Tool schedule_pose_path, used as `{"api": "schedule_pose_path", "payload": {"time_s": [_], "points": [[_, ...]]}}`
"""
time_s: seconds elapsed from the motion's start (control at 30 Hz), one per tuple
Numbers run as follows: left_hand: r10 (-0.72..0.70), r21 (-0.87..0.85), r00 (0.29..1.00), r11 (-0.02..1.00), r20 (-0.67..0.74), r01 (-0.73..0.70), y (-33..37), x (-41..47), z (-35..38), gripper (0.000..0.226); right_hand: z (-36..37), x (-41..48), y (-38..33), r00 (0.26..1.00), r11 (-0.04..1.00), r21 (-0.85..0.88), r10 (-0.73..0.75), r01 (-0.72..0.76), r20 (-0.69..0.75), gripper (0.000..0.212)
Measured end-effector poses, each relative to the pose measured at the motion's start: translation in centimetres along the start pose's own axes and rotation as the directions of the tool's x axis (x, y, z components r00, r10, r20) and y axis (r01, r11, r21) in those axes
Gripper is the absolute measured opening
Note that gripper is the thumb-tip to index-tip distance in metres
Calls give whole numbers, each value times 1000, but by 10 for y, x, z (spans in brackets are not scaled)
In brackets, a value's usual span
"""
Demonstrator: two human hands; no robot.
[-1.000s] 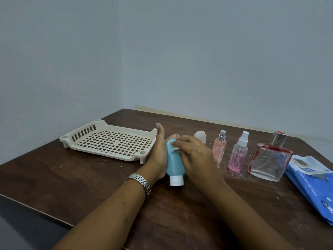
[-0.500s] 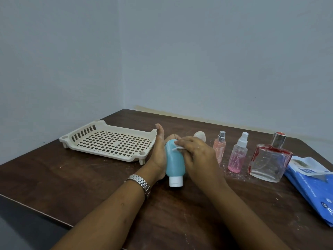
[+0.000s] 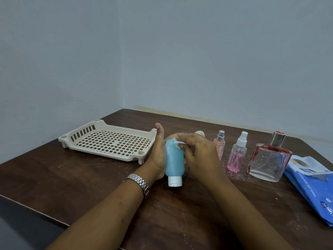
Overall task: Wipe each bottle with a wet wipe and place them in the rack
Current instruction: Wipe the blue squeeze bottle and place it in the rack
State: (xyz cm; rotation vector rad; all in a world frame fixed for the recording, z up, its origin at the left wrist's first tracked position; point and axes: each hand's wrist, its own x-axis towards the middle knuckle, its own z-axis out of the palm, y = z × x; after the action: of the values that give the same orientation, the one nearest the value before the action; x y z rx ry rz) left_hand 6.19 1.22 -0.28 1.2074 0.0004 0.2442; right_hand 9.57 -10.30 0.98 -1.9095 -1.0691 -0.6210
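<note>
left grip [image 3: 158, 156] curled round the blue bottle [image 3: 173, 159], right grip [image 3: 198, 152] pinching the wet wipe [image 3: 177, 143]. desk [image 3: 90, 177]: nothing has moved. rack [image 3: 108, 141] holds no bottles. square glass bottle [image 3: 268, 159] and two pink sprays [image 3: 236, 156] wait to the right. blue bottle is low at desk centre, cap toward me. wipe has crept to its far end and shows more. judgement: first bottle nearly wiped, four left.

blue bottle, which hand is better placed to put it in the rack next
Left, probably: the left hand holds the blue bottle beside the rack; the right hand is busy pinching the wipe.
</note>
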Motion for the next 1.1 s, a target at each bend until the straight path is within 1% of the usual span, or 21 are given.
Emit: {"api": "schedule_pose_path", "payload": {"time_s": [0.07,0.13,0.2,0.27,0.3,0.37,0.43,0.5,0.6,0.67,0.73,0.8,0.9,1.0,1.1], "points": [[2,1,1000,1000,13,-2,2,0,2,98,-6,-2,2,997,998,14,56,-57,49,22],[12,-18,1000,1000,23,-12,2,-1,3,100,-10,-5,2,991,997,21,78,-80,107,20],[32,-18,999,999,27,-32,1,-1,1,97,-13,-7,1,985,995,30,88,-94,151,20],[48,-7,999,999,22,-48,1,-1,-1,93,-14,-8,1,982,993,49,96,-105,161,20],[54,-5,998,999,21,-54,1,-1,-1,92,-13,-8,1,985,993,62,89,-99,147,20],[58,1,998,998,28,-58,0,-1,-1,90,-9,-7,1,997,997,61,47,-51,69,20],[59,11,998,998,35,-59,1,-1,-1,87,-3,-5,1,1000,999,32,-9,9,-18,22],[53,21,998,998,27,-54,1,0,0,87,2,-2,1,998,999,0,-46,46,-52,23],[47,43,999,998,4,-48,-1,-2,2,86,6,0,-2,988,988,-70,-141,137,-56,26],[27,48,1000,998,-1,-27,-3,-3,3,84,7,-2,-5,979,977,-86,-197,193,-49,28],[7,54,1000,999,-1,-7,-3,-5,4,85,6,-3,-8,975,974,-69,-218,214,-50,27],[-13,61,1000,998,22,11,-2,-5,3,87,4,-5,-8,970,969,-74,-238,234,-54,30],[9,42,999,999,42,-11,0,-4,4,90,2,-10,-2,958,950,-134,-285,281,-12,25],[37,35,996,999,80,-40,0,-3,5,93,-2,-11,4,958,947,-149,-285,286,25,26],[21,-35,994,999,109,-17,-1,-3,6,95,-6,-9,6,969,963,-120,-247,243,-21,25]]}}
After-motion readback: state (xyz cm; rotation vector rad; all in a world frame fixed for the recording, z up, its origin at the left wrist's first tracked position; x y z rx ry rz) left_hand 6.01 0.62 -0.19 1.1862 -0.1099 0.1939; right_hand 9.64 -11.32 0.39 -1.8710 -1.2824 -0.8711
